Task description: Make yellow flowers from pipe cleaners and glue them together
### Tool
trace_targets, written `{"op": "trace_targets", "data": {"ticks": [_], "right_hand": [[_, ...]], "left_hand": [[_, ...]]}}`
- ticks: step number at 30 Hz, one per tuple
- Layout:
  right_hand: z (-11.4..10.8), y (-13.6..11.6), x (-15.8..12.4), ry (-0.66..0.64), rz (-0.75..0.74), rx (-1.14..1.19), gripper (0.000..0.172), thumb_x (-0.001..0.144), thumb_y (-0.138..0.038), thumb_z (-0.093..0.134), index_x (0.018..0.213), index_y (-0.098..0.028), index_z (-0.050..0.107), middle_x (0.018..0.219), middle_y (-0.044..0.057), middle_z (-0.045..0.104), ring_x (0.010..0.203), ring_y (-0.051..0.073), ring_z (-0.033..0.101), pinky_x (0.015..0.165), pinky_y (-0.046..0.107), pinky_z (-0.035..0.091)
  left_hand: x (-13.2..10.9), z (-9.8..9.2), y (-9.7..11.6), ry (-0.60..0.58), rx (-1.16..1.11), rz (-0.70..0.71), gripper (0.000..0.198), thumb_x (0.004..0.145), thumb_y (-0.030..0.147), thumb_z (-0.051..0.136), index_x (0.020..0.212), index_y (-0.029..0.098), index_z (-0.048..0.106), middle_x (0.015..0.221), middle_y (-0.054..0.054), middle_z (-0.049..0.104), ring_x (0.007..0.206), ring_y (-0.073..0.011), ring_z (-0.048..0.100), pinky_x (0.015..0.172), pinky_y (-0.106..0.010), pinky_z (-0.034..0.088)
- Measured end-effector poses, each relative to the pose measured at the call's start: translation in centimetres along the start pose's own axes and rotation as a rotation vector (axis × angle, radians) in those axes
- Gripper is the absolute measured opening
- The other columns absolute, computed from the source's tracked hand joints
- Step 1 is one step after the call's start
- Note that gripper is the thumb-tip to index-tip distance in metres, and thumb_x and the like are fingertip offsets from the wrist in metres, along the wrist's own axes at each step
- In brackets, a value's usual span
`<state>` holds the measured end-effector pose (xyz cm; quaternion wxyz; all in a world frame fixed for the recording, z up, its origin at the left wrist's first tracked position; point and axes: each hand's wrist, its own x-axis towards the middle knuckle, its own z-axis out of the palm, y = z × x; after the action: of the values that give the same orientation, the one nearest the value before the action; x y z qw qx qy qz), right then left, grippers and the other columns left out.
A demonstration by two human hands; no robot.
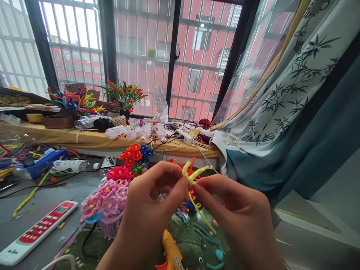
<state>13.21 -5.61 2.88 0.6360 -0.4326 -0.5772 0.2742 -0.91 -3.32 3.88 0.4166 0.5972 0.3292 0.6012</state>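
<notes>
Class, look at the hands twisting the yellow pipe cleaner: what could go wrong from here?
1. The yellow pipe cleaner is pinched only at the fingertips of the left hand and right hand; it might slip or untwist.
2. Its loose tail hangs near the glue gun below and could snag.

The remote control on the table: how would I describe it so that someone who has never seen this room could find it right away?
Start at the grey table in front of the window and look to its near left corner, left of the pink pipe-cleaner flowers. The remote control lies flat there, slanting away from the table's edge. It is the only long, white slab there, with a red face and rows of small buttons.
</notes>
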Motion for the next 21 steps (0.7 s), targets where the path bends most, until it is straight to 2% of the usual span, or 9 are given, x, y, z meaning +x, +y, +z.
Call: {"op": "trace_targets", "data": {"ticks": [3, 7, 10, 13, 17, 19, 21], "right_hand": [[-0.2, 0.1, 0.2, 0.004, -0.096, -0.029, 0.006, 0.077, -0.025, 0.078, 0.071, -0.026, 0.078, 0.066, -0.002, 0.073, 0.06, 0.016, 0.066, 0.058, 0.026, 0.056], [-0.4, 0.2, 0.5, -0.004, -0.164, 0.004, 0.009, 0.077, -0.023, 0.079, 0.069, -0.027, 0.077, 0.06, -0.002, 0.068, 0.06, 0.016, 0.065, 0.061, 0.028, 0.057], [-0.6, 0.5, 0.6, -0.004, -0.201, -0.005, 0.01, 0.078, -0.022, 0.079, 0.07, -0.026, 0.077, 0.06, -0.002, 0.066, 0.058, 0.016, 0.062, 0.06, 0.028, 0.056], [-0.6, 0.8, 0.7, -0.03, -0.175, 0.065, 0.009, 0.079, -0.024, 0.079, 0.071, -0.027, 0.076, 0.06, -0.003, 0.065, 0.062, 0.016, 0.064, 0.064, 0.028, 0.057], [-0.6, 1.0, 0.9, -0.064, -0.172, 0.101, 0.009, 0.082, -0.022, 0.076, 0.075, -0.026, 0.075, 0.067, -0.002, 0.068, 0.067, 0.015, 0.064, 0.068, 0.028, 0.057], [-0.6, 1.0, 0.9, -0.045, -0.225, 0.096, 0.009, 0.085, -0.021, 0.072, 0.077, -0.024, 0.074, 0.075, -0.001, 0.07, 0.071, 0.016, 0.065, 0.071, 0.028, 0.057], [-0.6, 1.0, 0.9, -0.054, -0.203, 0.123, 0.01, 0.088, -0.023, 0.068, 0.079, -0.023, 0.071, 0.079, 0.001, 0.071, 0.073, 0.016, 0.066, 0.071, 0.028, 0.057]], "left_hand": [[0.1, -0.4, 0.0, -0.101, -0.14, -0.136, 0.008, 0.082, 0.023, 0.071, 0.077, 0.018, 0.067, 0.058, 0.004, 0.061, 0.05, -0.0061, 0.052, 0.046, -0.013, 0.041], [-0.1, -0.1, 0.2, -0.124, -0.376, -0.305, 0.016, 0.079, 0.026, 0.075, 0.074, 0.015, 0.065, 0.055, 0.006, 0.054, 0.046, -0.0019, 0.039, 0.046, -0.011, 0.033], [-0.2, 0.3, 0.2, -0.16, -0.492, -0.379, 0.017, 0.079, 0.026, 0.075, 0.073, 0.014, 0.064, 0.053, 0.007, 0.049, 0.044, 0.0001, 0.027, 0.044, -0.01, 0.024], [-0.1, 0.5, -0.1, -0.187, -0.559, -0.42, 0.016, 0.08, 0.026, 0.074, 0.073, 0.015, 0.064, 0.055, 0.007, 0.048, 0.044, -0.0001, 0.021, 0.041, -0.011, 0.018], [0.1, 0.8, -0.1, -0.206, -0.583, -0.437, 0.021, 0.077, 0.028, 0.075, 0.068, 0.017, 0.06, 0.054, 0.008, 0.044, 0.042, -0.0007, 0.016, 0.039, -0.013, 0.022], [0.1, 1.0, 0.1, -0.198, -0.529, -0.45, 0.022, 0.077, 0.031, 0.073, 0.066, 0.017, 0.06, 0.056, 0.006, 0.045, 0.042, -0.0021, 0.019, 0.038, -0.014, 0.024], [0.1, 1.1, 0.2, -0.185, -0.475, -0.461, 0.022, 0.079, 0.035, 0.071, 0.068, 0.018, 0.061, 0.057, 0.004, 0.048, 0.042, -0.0033, 0.023, 0.038, -0.017, 0.026]]}}
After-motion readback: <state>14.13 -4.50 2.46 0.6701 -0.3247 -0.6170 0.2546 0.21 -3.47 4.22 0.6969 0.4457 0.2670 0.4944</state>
